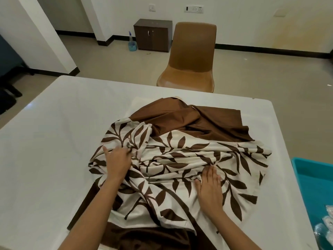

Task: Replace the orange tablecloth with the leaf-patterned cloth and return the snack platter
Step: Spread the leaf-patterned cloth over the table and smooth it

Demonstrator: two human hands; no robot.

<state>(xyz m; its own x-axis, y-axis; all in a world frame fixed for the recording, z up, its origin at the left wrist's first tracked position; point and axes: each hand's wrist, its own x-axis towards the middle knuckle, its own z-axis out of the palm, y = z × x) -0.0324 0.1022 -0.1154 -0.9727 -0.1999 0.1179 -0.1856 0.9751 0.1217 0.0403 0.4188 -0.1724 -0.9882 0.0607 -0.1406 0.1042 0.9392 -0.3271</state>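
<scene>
Fingers (124, 152) of the left hand (117, 163) pinch a gathered fold of the leaf-patterned cloth (180, 159); the right hand (210, 186) lies flat and spread on it, gripping nothing. The cloth sits bunched on the white surface (54, 141), on the near side of the brown chair (191, 56). No orange tablecloth or snack platter shows. Pulling from one pinched fold could likely drag the whole heap sideways or tighten the twist, and the glossy fabric might slide off toward the teal bin (313, 177).
</scene>
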